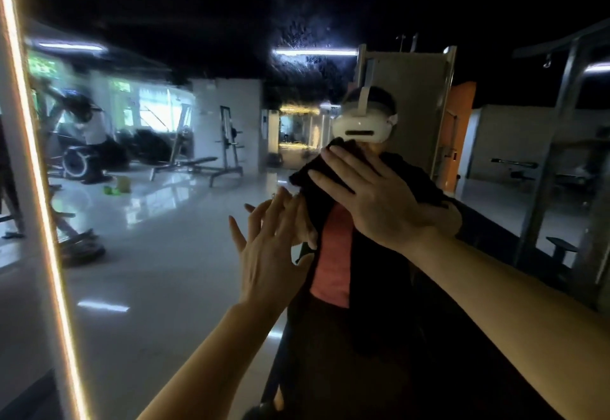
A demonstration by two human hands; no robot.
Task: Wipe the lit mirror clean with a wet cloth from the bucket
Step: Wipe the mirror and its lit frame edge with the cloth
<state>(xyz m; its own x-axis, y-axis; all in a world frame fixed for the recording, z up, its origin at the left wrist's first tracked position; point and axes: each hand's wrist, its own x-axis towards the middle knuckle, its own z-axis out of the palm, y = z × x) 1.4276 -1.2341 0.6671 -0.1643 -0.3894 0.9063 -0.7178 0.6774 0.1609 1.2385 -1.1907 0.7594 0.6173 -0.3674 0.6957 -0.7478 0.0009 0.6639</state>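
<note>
Fingers of both hands spread flat, right hand (373, 195) pressing cloth (317, 172) on mirror (165, 254).

Dim gym (227, 142); glossy pale floor (171, 254)

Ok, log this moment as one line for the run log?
phase: wiping | right hand: flat, pressing dark cloth on mirror | left hand: open, by glass, holding nothing | wet streaks above | bucket: not in view

The upright mirror (171, 271) carries the work: a glowing warm light strip (36, 169) runs down its left edge. A dark cloth (325, 185) lies flat against the glass, and water droplets (303, 38) speckle the pane above it.
</note>
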